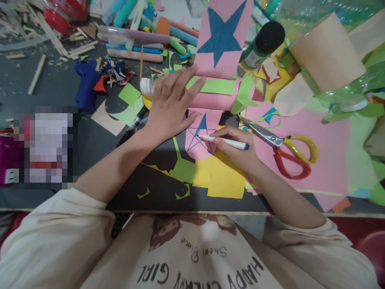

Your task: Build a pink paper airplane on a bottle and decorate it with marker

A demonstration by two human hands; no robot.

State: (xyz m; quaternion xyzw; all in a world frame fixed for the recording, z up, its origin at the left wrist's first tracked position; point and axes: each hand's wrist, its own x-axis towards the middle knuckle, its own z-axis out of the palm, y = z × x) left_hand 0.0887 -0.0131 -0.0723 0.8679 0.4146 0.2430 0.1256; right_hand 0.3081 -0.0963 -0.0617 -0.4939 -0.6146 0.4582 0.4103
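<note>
My right hand (236, 144) grips a white felt-tip marker (230, 142) with a blue end. Its tip touches a star outline (201, 138), partly coloured blue, on the rounded lower flap (192, 153) of a pink paper piece. My left hand (173, 100) lies with fingers spread over the left side of that pink piece, near its rolled middle with a green strip (216, 86). A filled blue star (222, 32) covers the upper flap. From beneath my left hand pokes a white bottle cap (146, 86). A green paper shape (244, 95) sits at the roll's right end.
Scissors (278, 144) with red and yellow handles lie right of my right hand on pink paper (325, 156). A blue glue gun (87, 82), several markers (135, 36) and wood sticks are at left. A black-capped glue bottle (264, 44) and beige cylinder (327, 52) stand behind.
</note>
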